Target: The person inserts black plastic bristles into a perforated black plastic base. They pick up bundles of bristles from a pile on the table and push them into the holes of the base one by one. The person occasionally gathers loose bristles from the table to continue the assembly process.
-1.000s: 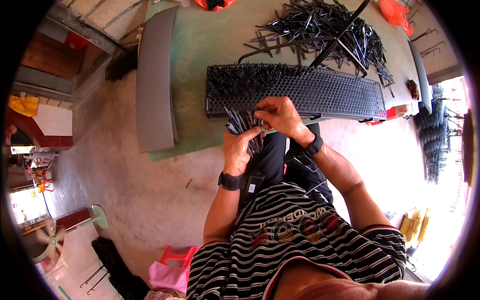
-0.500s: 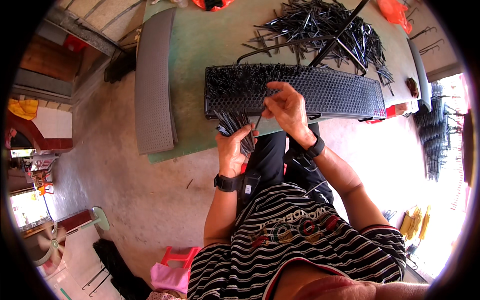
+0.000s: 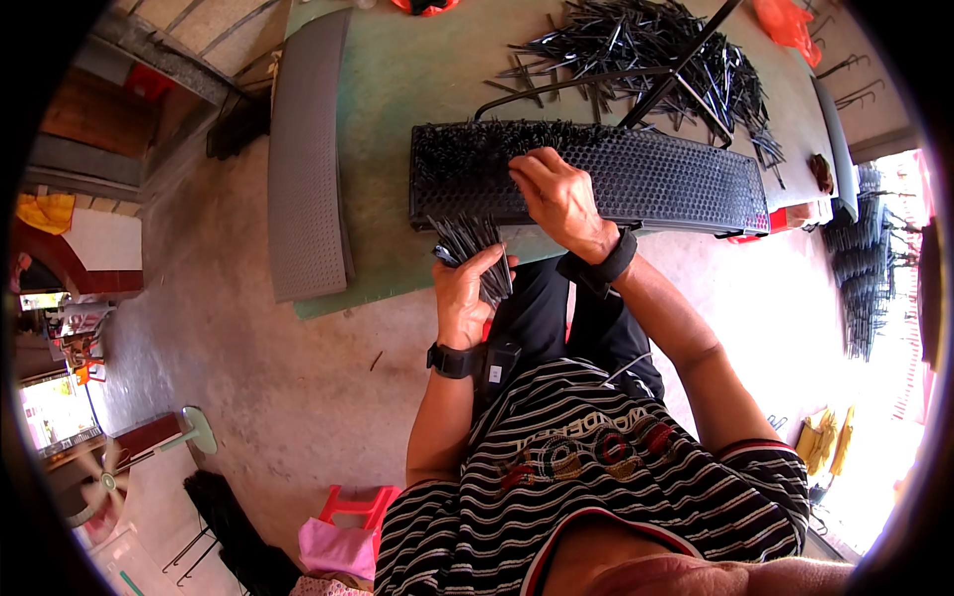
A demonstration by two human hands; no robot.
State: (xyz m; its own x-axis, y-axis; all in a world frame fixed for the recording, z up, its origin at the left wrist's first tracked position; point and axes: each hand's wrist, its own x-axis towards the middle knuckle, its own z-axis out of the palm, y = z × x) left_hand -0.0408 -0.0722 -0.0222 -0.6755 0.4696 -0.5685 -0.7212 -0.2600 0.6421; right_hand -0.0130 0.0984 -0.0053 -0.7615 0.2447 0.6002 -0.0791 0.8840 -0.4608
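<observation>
My left hand (image 3: 465,293) is closed round a bundle of thin black strips (image 3: 465,241), just off the near edge of the table. Over the middle of a long black perforated panel (image 3: 676,184) my right hand (image 3: 556,194) is bent at the wrist, thumb and fingertips pinched together. Whatever lies between those fingertips is too small or hidden to make out. The panel has rows of round holes, and its left part is thick with black strips (image 3: 457,154) standing in them. Its right part shows bare holes.
Behind the panel lies a heap of loose black strips (image 3: 686,70), with a black metal frame (image 3: 651,99) slanting across it. Grey perforated sheets (image 3: 308,169) rest on the green table (image 3: 397,79) at left. An orange bag (image 3: 785,30) sits far right; a red stool (image 3: 363,507) stands behind me.
My right hand has moved from beside the left hand's bundle up and slightly left over the panel; the strip that hung from its fingers no longer shows. My left hand has barely moved.
</observation>
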